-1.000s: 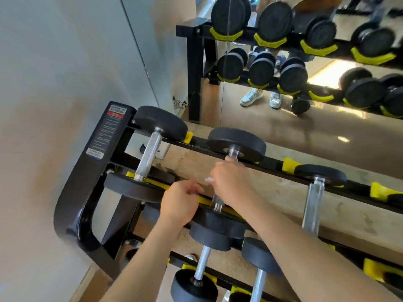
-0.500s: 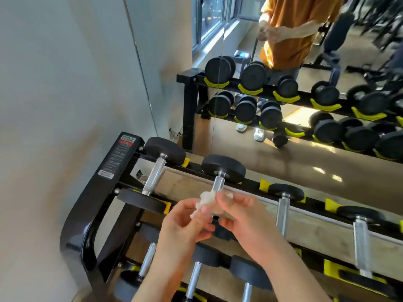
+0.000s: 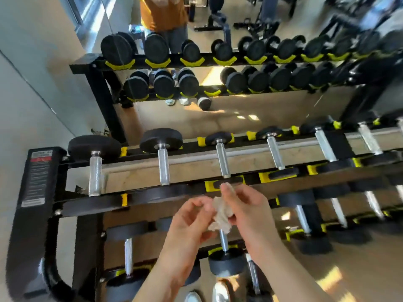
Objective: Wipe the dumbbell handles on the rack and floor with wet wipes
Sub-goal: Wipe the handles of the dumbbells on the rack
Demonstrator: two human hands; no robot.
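Wipe-readying step, likely: crumpled white wet wipe (image 3: 220, 215) pinched between fingers of left hand (image 3: 187, 221) and right hand (image 3: 247, 211), over front rail of black steel rack (image 3: 87, 201). Next, probably: refold, wrap third chrome dumbbell handle (image 3: 222, 162).

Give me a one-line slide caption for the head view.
Left hand and right hand hold a crumpled white wipe above the dumbbell rack, with a wall mirror behind it.

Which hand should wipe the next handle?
Probably the right hand: it grips the wipe and its fingertips reach nearest the third top handle. The left hand, also pinching the wipe, sits lower and further away.
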